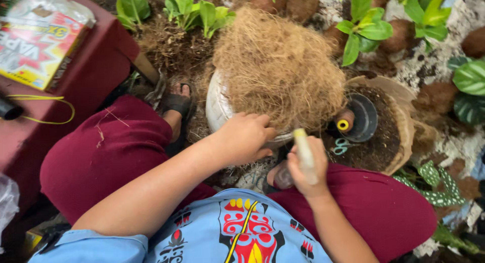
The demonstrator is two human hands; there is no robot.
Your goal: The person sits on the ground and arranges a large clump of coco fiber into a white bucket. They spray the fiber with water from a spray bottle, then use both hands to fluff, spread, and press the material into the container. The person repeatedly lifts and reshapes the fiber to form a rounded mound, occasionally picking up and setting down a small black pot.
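Both hands bent inward: left hand (246, 138) gripping fibre-filled pot (218, 107), right hand (308, 167) clutching spool (304, 154).

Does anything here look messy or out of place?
Yes: loose brown fibre and soil lie strewn over the ground, and a pair of scissors lies in the soil of the round basket.

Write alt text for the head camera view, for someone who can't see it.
Seated person's left hand grips the rim of a white pot heaped with brown coconut fibre, while the right hand holds a pale stick-like tool. Leafy plants and a soil basin surround them.
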